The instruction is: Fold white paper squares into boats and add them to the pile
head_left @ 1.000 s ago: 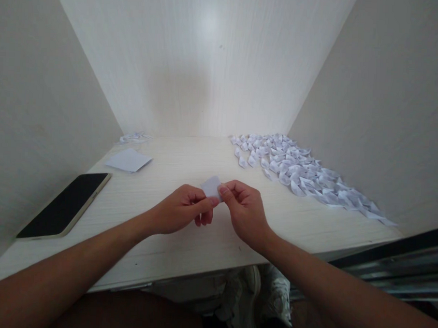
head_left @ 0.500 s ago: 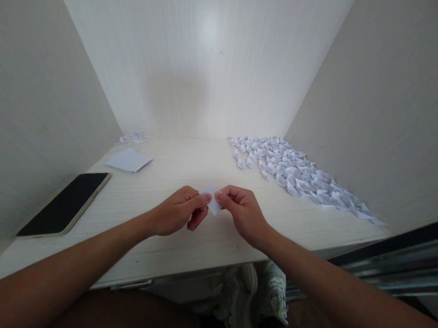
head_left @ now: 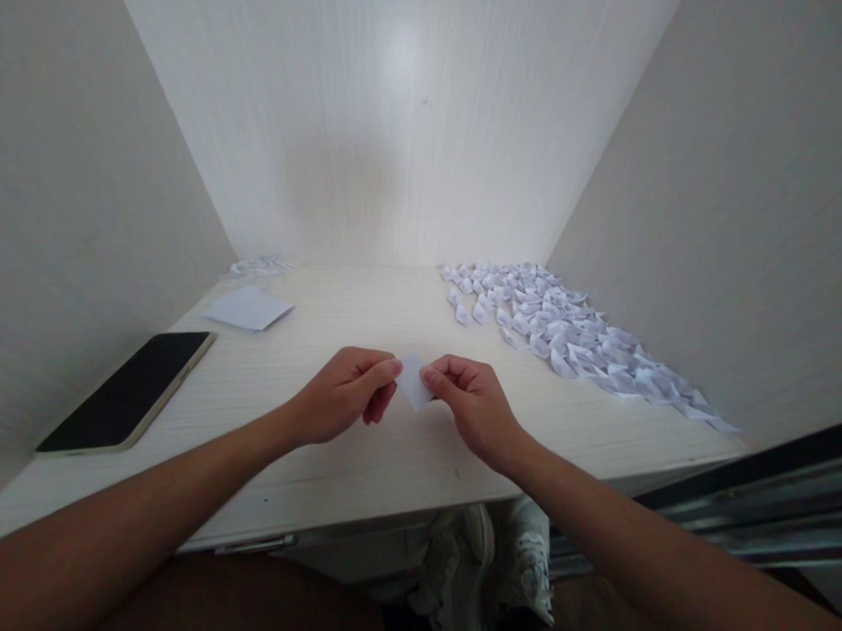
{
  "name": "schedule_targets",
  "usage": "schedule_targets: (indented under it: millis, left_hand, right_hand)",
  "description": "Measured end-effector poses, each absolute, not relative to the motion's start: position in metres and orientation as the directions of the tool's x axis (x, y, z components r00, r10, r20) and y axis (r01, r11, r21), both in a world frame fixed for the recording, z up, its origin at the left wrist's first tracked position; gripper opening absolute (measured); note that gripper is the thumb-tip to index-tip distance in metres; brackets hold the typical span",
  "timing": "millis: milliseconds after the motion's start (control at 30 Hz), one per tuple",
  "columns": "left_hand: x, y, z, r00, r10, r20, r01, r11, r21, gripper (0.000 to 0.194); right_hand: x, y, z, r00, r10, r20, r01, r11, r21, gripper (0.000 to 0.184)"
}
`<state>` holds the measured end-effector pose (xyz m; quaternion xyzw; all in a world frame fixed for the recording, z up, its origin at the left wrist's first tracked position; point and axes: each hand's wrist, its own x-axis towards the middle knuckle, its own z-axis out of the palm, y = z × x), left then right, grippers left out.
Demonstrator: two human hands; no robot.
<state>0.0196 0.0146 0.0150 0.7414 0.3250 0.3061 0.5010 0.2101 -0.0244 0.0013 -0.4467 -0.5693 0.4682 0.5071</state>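
head view: both bare hands are raised over the near middle of a pale, wood-grained table (head_left: 352, 303), with a small white paper (head_left: 414, 384) between them. the left hand (head_left: 351, 394) is pinched on the left corner of this paper, its thumb lying on top and its other fingers curled in below. the right hand (head_left: 474, 409) is pinched on the right corner, thumb on top too, the fingers bent behind. the two hands stand slightly apart, and the paper spans the gap like a diamond, one corner pointing back toward the person. whether its underside touches the table, i cannot tell.

on the right, a broad spread of small folded white papers (head_left: 580, 336) runs along the right wall (head_left: 740, 199) from the far corner to near the front edge, many overlapping, a few lying loose on the side nearer the middle. on the left, a flat white square of paper (head_left: 249, 308) lies beyond the left hand, with thin white scraps (head_left: 259, 266) behind it, by the back panel (head_left: 400, 166). nearer the person, a dark-screened device (head_left: 128, 391) with a light rim lies by the left wall (head_left: 78, 180). below the front edge, pale shoes (head_left: 530, 562) show.
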Motion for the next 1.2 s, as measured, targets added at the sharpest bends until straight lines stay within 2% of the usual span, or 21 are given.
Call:
schedule_targets:
  millis: [133, 267, 467, 767, 1000, 1200]
  left_hand:
    - [0.0215, 0.0182, 0.0123, 0.528, 0.833, 0.163, 0.073, -0.236, 0.969, 0.022]
    - [0.0222, 0.0188, 0.0116, 0.509, 0.84, 0.189, 0.083, -0.267, 0.96, 0.024]
    - [0.022, 0.0197, 0.0151, 0.405, 0.869, 0.283, 0.09, -0.345, 0.934, 0.024]
    - [0.0219, 0.0202, 0.0129, 0.433, 0.864, 0.258, 0.097, -0.329, 0.939, 0.028]
    - [0.0205, 0.0189, 0.0118, 0.473, 0.841, 0.263, 0.041, -0.319, 0.947, 0.025]
    - [0.0226, 0.0171, 0.0117, 0.466, 0.847, 0.256, -0.007, -0.286, 0.958, 0.03]
  right_hand:
    - [0.2116, -0.0227, -0.0032, -0.077, 0.983, 0.167, 0.083, 0.173, -0.981, 0.031]
    - [0.2123, -0.0223, -0.0077, -0.086, 0.985, 0.149, 0.087, 0.156, -0.984, 0.032]
    - [0.21, -0.0234, -0.0086, -0.161, 0.985, 0.067, 0.001, 0.068, -0.998, 0.032]
    - [0.2114, -0.0228, -0.0079, -0.091, 0.995, 0.052, -0.031, 0.049, -0.998, 0.035]
    - [0.214, -0.0258, -0.0048, -0.173, 0.984, -0.045, -0.328, -0.101, -0.939, 0.035]
    - [0.2149, -0.0272, -0.0013, -0.275, 0.956, -0.107, -0.389, -0.212, -0.896, 0.039]
